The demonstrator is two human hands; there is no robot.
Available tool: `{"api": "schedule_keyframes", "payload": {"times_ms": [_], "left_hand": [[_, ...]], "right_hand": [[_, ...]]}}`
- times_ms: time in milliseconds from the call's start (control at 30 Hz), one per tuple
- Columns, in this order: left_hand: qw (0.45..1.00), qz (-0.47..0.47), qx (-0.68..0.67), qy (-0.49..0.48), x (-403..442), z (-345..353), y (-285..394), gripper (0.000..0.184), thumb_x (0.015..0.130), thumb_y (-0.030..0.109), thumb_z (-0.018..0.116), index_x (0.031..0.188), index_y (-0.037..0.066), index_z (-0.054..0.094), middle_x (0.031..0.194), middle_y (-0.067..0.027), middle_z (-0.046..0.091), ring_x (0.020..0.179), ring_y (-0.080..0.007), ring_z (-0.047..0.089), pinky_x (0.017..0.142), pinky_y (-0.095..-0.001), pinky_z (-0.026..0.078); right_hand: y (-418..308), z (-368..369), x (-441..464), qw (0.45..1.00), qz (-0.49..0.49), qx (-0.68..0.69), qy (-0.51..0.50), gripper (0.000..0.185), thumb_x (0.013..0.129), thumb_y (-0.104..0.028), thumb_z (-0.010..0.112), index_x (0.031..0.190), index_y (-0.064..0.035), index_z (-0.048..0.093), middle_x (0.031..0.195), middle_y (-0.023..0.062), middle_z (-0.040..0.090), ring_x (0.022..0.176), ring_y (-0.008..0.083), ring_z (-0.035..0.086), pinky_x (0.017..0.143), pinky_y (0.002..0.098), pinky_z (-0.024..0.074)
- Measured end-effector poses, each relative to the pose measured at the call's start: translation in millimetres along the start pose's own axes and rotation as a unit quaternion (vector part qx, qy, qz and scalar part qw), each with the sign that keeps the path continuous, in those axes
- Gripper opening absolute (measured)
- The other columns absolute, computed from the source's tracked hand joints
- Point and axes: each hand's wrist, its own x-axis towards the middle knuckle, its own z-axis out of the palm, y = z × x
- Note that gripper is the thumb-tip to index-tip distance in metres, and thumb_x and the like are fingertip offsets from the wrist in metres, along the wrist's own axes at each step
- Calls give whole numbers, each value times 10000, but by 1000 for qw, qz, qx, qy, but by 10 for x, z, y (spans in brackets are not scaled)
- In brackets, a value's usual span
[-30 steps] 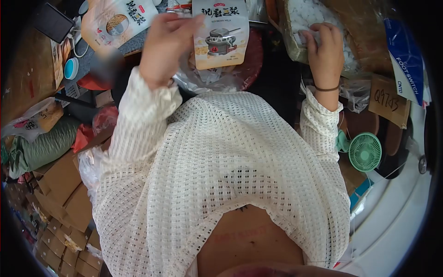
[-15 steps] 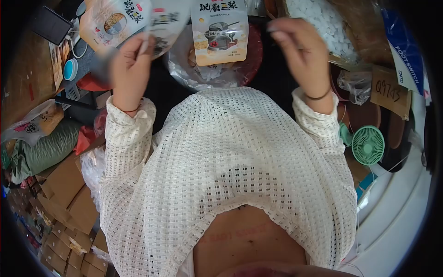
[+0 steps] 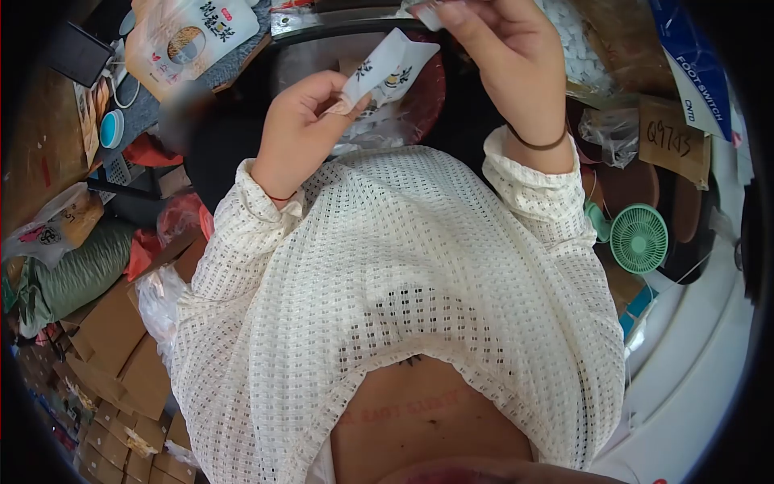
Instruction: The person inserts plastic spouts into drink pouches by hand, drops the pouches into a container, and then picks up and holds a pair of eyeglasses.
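Observation:
My left hand point(image 3: 310, 121) is closed on the lower end of a white printed soybean milk pouch point(image 3: 391, 73). The pouch tilts up to the right, its mouth end towards my right hand. My right hand point(image 3: 516, 68), higher and further right, pinches a small white piece point(image 3: 429, 16) between thumb and finger. The kind of piece is too small to tell. Below the pouch is a red tub point(image 3: 435, 101) with a clear plastic liner, partly hidden by the pouch and my left hand.
Another soybean milk pouch point(image 3: 189, 40) lies at upper left, near a round blue-and-white container point(image 3: 112, 129). Many small white pieces point(image 3: 584, 60) fill a box beyond my right hand. A green fan point(image 3: 639, 239), a marked cardboard piece point(image 3: 676, 143) and a blue footswitch box point(image 3: 697, 77) are on the right.
My left hand has moved right and down, and the pouch in it now tilts over the tub. The upright pouch above the tub is gone from there. My right hand has risen and moved left.

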Motion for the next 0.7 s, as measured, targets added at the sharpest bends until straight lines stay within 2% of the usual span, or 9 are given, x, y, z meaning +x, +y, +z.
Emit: {"api": "schedule_keyframes", "payload": {"times_ms": [200, 233, 333, 367, 400, 467, 567, 667, 700], "left_hand": [[993, -48, -91, -60, -43, 163, 40, 232, 1005, 167, 653, 1126, -29, 680, 974, -25, 715, 867, -54, 609, 756, -221, 495], [987, -72, -128, -70, -69, 203, 68, 281, 1033, 207, 610, 1165, -31, 679, 1016, -36, 718, 897, -66, 617, 795, -229, 500], [932, -190, -288, -107, -110, 288, 266, 293, 1036, 212, 598, 1187, -26, 675, 1049, -56, 721, 937, -82, 642, 831, -240, 520], [952, -181, -216, -122, -81, 250, 132, 272, 1009, 151, 618, 1202, -34, 666, 1089, -83, 724, 967, -110, 673, 846, -263, 553], [952, -180, -215, -124, -51, 235, 118, 270, 996, 129, 624, 1205, -39, 663, 1097, -90, 724, 958, -115, 679, 838, -268, 559], [953, -176, -213, -124, -5, 199, 105, 275, 971, 83, 638, 1211, -48, 657, 1113, -106, 723, 940, -126, 691, 821, -277, 570], [957, -145, -247, -44, 164, 90, -30, 271, 952, 45, 638, 1198, -69, 650, 1123, -135, 723, 904, -155, 705, 821, -279, 569], [948, -112, -297, -35, 397, -33, 70, 298, 964, 57, 619, 1218, -100, 620, 1155, -163, 708, 993, -214, 718, 877, -338, 600], [950, -126, -282, -30, 459, -71, 95, 311, 963, 55, 621, 1232, -101, 609, 1184, -173, 696, 1016, -228, 715, 896, -355, 605]], "right_hand": [[-178, -67, -53, 956, 6, -290, -47, 100, 975, -98, 666, 983, 1, 652, 804, 27, 641, 711, 65, 559, 624, 244, 451], [-248, -59, -46, 949, 33, -306, -66, 156, 990, -150, 644, 989, 6, 649, 810, 81, 647, 713, 133, 601, 646, 285, 474], [-240, -160, -13, 929, -55, -347, -114, 218, 1012, -199, 606, 1007, 15, 650, 853, 142, 663, 747, 253, 644, 684, 337, 500], [-222, -213, -29, 924, -114, -357, -73, 255, 1024, -219, 571, 1050, 24, 645, 940, 197, 669, 851, 368, 648, 757, 389, 512], [-303, -273, 1, 884, -143, -445, -36, 246, 986, -186, 599, 1111, 22, 642, 1005, 210, 666, 931, 399, 641, 813, 421, 513], [-375, -454, -48, 706, -145, -688, 77, 277, 923, -126, 634, 1167, 4, 641, 1057, 224, 662, 992, 415, 626, 857, 447, 509], [40, -1127, -105, 592, -191, -781, 46, 322, 938, -108, 667, 1247, -90, 581, 969, 169, 672, 879, 336, 660, 748, 407, 540], [-150, -758, -53, 618, -71, -780, 63, 291, 866, -49, 652, 1154, -3, 656, 1049, 230, 670, 993, 413, 636, 859, 456, 514], [-69, -848, -25, 621, -87, -778, 44, 311, 890, -80, 654, 1196, -32, 636, 1042, 217, 672, 971, 411, 639, 831, 458, 520]]}}
